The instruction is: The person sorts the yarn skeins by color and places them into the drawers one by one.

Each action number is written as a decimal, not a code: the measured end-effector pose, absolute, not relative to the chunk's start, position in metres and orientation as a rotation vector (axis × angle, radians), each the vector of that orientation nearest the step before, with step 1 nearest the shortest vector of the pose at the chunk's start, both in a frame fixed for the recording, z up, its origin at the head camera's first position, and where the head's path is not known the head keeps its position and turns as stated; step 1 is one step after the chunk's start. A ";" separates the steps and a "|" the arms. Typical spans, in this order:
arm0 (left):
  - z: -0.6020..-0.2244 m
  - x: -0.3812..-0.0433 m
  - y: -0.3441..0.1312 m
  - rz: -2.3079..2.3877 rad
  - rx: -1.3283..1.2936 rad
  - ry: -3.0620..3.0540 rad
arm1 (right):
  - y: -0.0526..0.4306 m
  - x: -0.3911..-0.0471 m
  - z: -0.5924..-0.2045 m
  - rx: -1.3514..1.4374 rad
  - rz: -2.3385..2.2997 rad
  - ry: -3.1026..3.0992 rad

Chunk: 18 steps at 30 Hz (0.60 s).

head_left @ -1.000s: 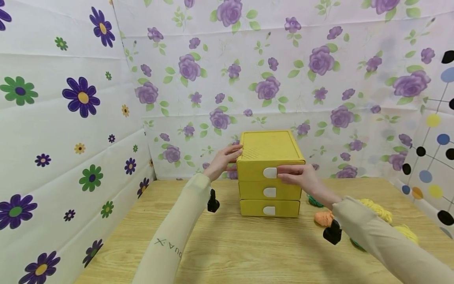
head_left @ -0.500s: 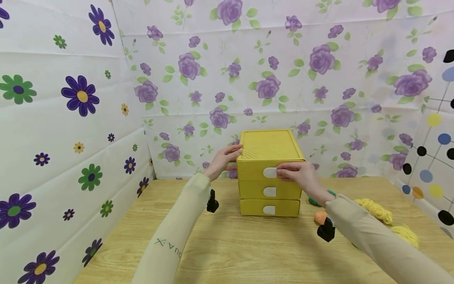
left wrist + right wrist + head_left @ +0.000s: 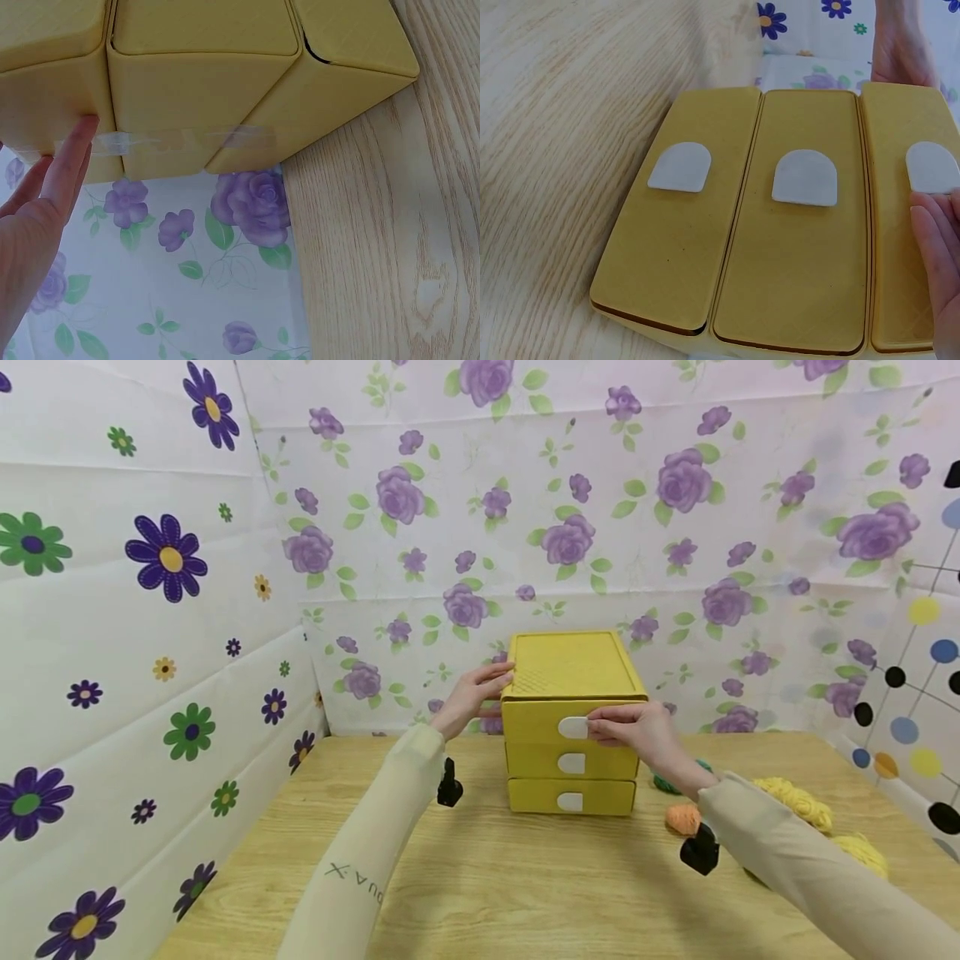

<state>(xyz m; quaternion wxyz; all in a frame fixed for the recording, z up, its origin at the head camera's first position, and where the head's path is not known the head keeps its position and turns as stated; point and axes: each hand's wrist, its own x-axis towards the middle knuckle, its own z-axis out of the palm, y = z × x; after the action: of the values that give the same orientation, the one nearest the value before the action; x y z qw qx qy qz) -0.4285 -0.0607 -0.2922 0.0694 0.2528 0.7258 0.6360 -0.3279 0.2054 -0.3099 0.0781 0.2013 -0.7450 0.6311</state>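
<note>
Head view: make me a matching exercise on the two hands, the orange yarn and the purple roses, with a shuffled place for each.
Things
1. left hand
2. right hand
3. orange yarn
4. purple roses

Places
A. on the table, right of the yellow drawer unit
B. printed on the back cloth
C. at the white tab of the top drawer
D. against the left side of the yellow drawer unit

Pairs: 1-D, 2-C, 3-A, 4-B

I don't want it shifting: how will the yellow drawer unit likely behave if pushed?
Being boxy, the yellow drawer unit would likely slide, not roll. Clear tape across its tiers should keep them together. The left hand, touching its side, may steady it.
</note>
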 end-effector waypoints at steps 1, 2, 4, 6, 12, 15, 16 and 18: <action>-0.292 -0.428 -0.061 1.913 0.761 2.186 | 0.205 -0.327 -0.310 0.604 1.887 -2.234; -0.292 -0.428 -0.061 1.911 0.762 2.186 | 0.205 -0.326 -0.310 0.605 1.883 -2.236; -0.291 -0.428 -0.061 1.907 0.762 2.190 | 0.205 -0.324 -0.309 0.602 1.875 -2.245; -0.291 -0.428 -0.060 1.907 0.758 2.191 | 0.205 -0.322 -0.309 0.604 1.871 -2.252; -0.291 -0.426 -0.060 1.926 0.751 2.174 | 0.205 -0.317 -0.308 0.644 1.873 -2.259; -0.291 -0.426 -0.061 1.924 0.763 2.175 | 0.205 -0.314 -0.307 0.648 1.889 -2.261; -0.291 -0.426 -0.061 1.924 0.765 2.175 | 0.205 -0.313 -0.307 0.649 1.892 -2.263; -0.292 -0.426 -0.061 1.920 0.770 2.180 | 0.205 -0.310 -0.306 0.649 1.891 -2.271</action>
<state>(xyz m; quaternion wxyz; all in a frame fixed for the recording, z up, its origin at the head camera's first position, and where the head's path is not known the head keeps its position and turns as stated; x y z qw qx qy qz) -0.4261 -0.0609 -0.2915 0.0680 0.2555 0.7237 0.6374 -0.3104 0.2050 -0.3063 0.0580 0.2140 -0.7493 0.6240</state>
